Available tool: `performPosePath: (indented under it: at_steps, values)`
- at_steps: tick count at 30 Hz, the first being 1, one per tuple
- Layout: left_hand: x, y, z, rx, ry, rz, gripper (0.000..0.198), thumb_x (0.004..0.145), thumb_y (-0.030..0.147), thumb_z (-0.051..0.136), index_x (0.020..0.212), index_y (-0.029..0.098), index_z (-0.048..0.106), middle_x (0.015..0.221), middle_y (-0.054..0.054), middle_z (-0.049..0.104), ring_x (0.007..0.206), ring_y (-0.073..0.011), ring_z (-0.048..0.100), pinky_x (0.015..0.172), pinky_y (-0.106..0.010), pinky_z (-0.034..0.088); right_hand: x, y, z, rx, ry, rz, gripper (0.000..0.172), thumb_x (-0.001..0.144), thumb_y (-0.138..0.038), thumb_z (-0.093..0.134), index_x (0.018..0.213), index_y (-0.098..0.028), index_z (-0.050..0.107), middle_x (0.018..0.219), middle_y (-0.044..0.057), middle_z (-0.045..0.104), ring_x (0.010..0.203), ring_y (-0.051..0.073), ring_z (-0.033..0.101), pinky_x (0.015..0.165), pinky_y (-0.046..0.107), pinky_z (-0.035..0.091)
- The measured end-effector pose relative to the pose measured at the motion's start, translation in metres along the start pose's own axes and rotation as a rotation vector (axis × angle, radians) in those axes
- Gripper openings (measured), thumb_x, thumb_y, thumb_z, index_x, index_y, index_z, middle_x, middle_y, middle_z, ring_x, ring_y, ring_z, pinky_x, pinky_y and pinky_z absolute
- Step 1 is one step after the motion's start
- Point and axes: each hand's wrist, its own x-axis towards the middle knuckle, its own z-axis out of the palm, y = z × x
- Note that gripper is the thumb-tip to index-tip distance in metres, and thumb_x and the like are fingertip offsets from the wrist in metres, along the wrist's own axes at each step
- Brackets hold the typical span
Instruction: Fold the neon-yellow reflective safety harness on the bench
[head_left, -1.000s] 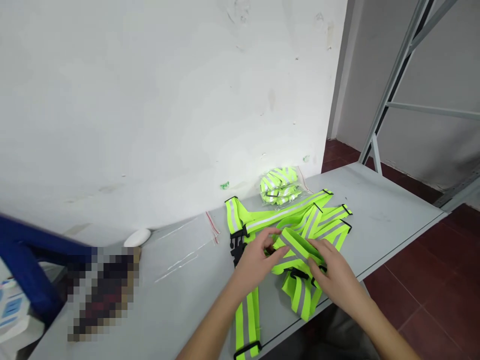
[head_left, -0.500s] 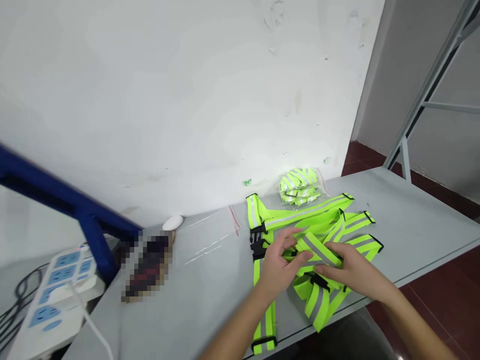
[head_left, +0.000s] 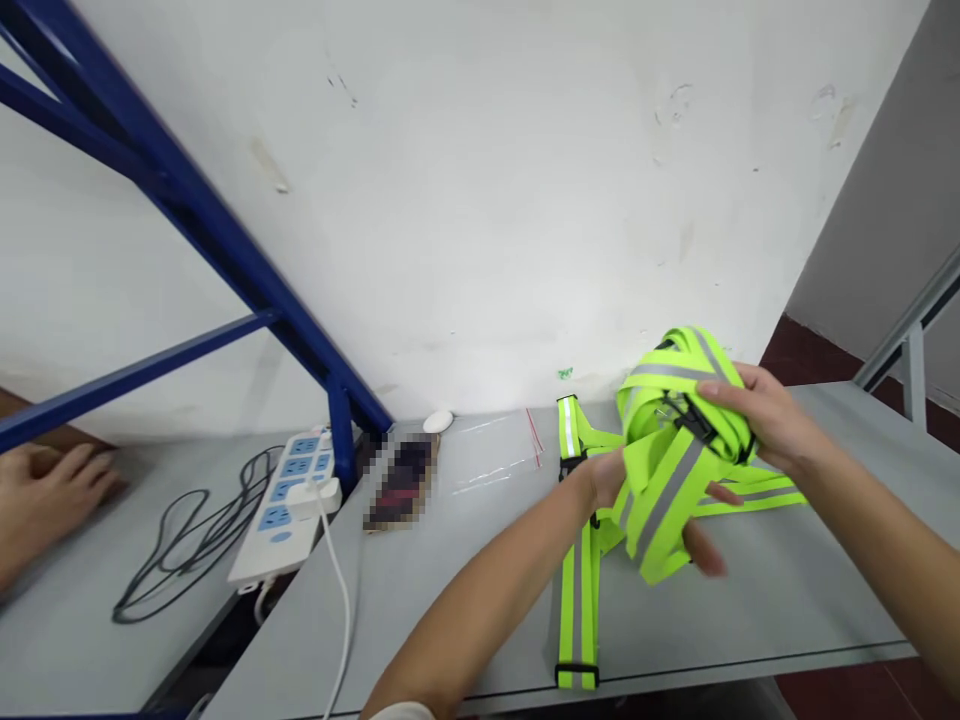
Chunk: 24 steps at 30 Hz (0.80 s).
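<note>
My right hand (head_left: 772,415) grips a loosely rolled bundle of neon-yellow reflective straps (head_left: 679,380), thumb on top near a black buckle. The bundle is raised over the table, and a loop with a grey stripe hangs from it. My left hand (head_left: 705,550) reaches in from the left behind that loop; its fingers poke out stretched and apart, slightly blurred, and its palm is covered by the straps. Beneath lies another reflective strap harness (head_left: 577,610) flat on the table, with black buckles, partly covered by my left forearm and the bundle.
A clear plastic zip bag (head_left: 495,465) lies left of the harness, near a white oval object (head_left: 438,421) and a pixelated item (head_left: 403,485). Further left are a power strip (head_left: 281,500), black cable (head_left: 180,540) and blue metal frame (head_left: 225,250). Another person's hand (head_left: 56,490) rests at far left.
The bundle has been lifted off the table and moved up, with my right hand now around its side. My left hand has gone behind the straps. The view has swung left.
</note>
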Motion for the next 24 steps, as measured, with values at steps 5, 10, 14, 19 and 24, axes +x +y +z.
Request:
performPosePath:
  at_steps: [5,10,14,19,24]
  values:
    - [-0.021,-0.027,-0.011,-0.384,-0.581,-0.175,0.08,0.075,0.077,0.046,0.119,0.013,0.063,0.069,-0.01,0.072,0.07,-0.0294,0.069,0.078,-0.053,0.052,0.012,0.025,-0.058,-0.072,0.145,0.14,0.047,0.062,-0.052,0.077,0.091,-0.016,0.072,0.071,0.008,0.073,0.059,0.024,0.068,0.053,0.035,0.055]
    - [-0.038,-0.048,-0.051,-0.395,-0.574,-0.251,0.065,0.052,0.034,0.087,0.112,0.022,0.065,0.087,-0.003,0.074,0.079,-0.0243,0.069,0.08,-0.046,0.055,-0.017,0.073,-0.079,-0.48,0.174,0.136,0.038,0.071,-0.055,0.068,0.08,-0.018,0.071,0.066,0.003,0.07,0.057,0.023,0.065,0.05,0.031,0.049]
    - [-0.036,-0.05,-0.069,-0.132,-0.557,-0.327,0.045,0.06,0.036,0.083,0.098,0.019,0.068,0.091,-0.006,0.073,0.071,-0.0215,0.07,0.058,-0.032,0.056,-0.038,0.114,-0.067,-0.948,0.299,-0.105,0.034,0.085,-0.047,0.054,0.077,-0.018,0.069,0.075,0.006,0.07,0.069,0.023,0.065,0.06,0.03,0.047]
    - [-0.027,-0.032,-0.083,0.074,-0.533,-0.39,0.054,0.064,0.046,0.078,0.11,0.021,0.062,0.089,-0.006,0.074,0.047,-0.0166,0.061,0.048,-0.03,0.048,-0.056,0.145,-0.038,-1.358,0.304,-0.091,0.035,0.092,-0.025,0.042,0.12,-0.017,0.061,0.102,0.01,0.068,0.08,0.023,0.066,0.059,0.03,0.045]
    - [-0.025,-0.018,-0.096,0.433,-0.322,-0.311,0.055,0.064,0.043,0.073,0.114,0.022,0.061,0.091,-0.005,0.072,0.073,-0.0227,0.067,0.06,-0.028,0.049,-0.06,0.14,-0.007,-1.638,0.249,-0.002,0.049,0.082,0.0,0.038,0.124,-0.016,0.056,0.101,0.013,0.065,0.081,0.022,0.063,0.05,0.029,0.039]
